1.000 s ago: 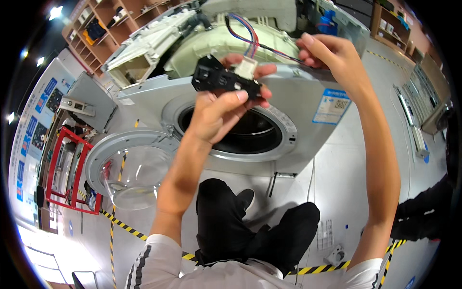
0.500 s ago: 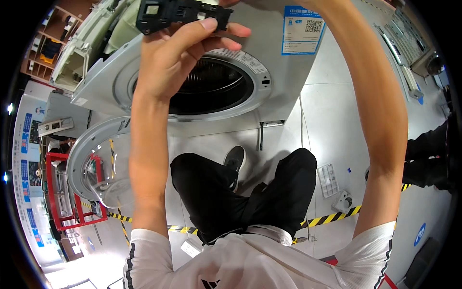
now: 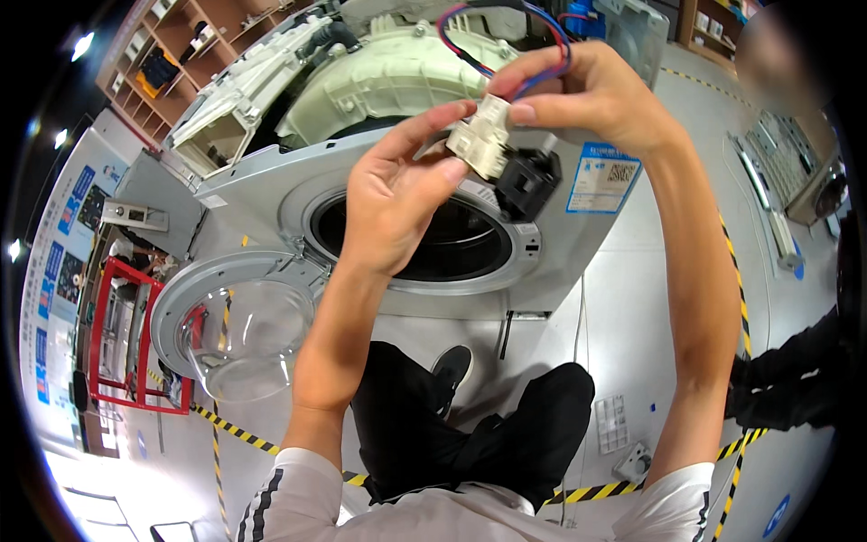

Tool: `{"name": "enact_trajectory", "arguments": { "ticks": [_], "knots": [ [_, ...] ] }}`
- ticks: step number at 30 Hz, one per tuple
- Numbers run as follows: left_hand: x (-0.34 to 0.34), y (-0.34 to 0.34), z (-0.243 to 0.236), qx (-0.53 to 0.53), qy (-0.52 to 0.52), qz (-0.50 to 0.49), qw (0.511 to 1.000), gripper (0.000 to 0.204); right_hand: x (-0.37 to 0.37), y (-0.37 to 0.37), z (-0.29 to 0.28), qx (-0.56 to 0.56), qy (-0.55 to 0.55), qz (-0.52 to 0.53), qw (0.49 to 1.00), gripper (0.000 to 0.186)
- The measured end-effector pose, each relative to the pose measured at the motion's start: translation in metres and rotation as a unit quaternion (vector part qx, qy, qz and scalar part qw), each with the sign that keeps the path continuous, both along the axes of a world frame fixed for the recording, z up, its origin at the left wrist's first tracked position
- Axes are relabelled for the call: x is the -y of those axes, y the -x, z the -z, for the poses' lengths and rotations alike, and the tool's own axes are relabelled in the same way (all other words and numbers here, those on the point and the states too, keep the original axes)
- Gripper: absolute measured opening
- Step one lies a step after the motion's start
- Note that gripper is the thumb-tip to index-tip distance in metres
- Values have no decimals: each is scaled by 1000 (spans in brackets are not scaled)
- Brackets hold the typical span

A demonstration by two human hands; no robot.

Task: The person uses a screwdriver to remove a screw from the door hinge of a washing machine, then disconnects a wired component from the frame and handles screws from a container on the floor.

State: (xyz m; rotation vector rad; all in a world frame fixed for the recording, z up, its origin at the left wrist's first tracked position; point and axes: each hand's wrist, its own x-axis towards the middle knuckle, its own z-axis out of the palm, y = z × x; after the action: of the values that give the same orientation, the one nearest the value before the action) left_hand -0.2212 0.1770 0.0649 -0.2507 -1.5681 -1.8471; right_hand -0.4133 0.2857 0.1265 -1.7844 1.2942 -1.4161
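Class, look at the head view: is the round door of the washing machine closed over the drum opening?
No: the round door hangs swung open at the left, leaving the dark drum opening uncovered.

door left of drum opening

Grey floor, striped tape; wooden shelving, perhaps workshop.

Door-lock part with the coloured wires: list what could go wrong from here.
1. The left hand and right hand hold the cream and black part only at the fingertips, in the air; it might slip and drop.
2. The red and blue wires loop tightly out of the right hand; a tug could strain them at the plug.
3. The open glass door juts out beside the person's legs and might get bumped.
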Motion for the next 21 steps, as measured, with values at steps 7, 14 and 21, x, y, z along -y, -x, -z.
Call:
{"name": "enact_trajectory", "arguments": {
  "ticks": [7, 14, 21],
  "knots": [
    [-4, 0, -9, -53, 66, -78, 993, 48, -3, 0, -2, 22, 8, -27, 999, 25],
    [-5, 2, -5, -65, 100, -69, 990, 52, -6, -2, 0, 51, -3, 15, 999, 26],
    [-19, 8, 1, 26, 154, -121, 980, 35, -3, -5, 0, 29, 28, 62, 997, 26]
  ]
}}
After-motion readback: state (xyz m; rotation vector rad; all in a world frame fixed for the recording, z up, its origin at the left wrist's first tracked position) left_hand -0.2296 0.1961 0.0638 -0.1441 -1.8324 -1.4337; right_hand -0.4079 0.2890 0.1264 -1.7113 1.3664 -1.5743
